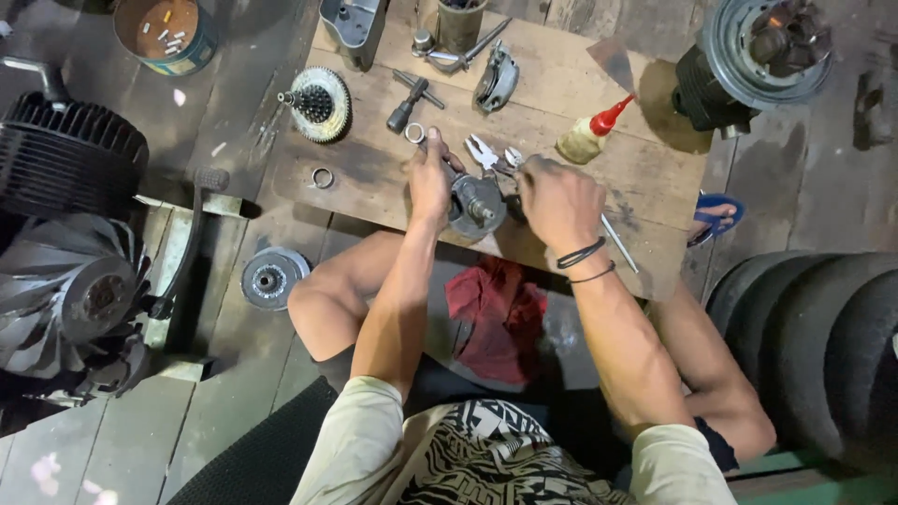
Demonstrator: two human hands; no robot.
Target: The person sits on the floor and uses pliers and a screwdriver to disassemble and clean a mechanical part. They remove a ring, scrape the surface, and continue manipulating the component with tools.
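My left hand [430, 182] grips the hub [474, 204] to keep it steady on the board [580, 84]; my right hand [558, 198] is closed around pliers [486, 154] working at it.

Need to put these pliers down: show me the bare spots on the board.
Free: the board's left part between the small ring and left hand; also right of the oil bottle. Crowded: the far edge around the gear, T-wrench and cup.
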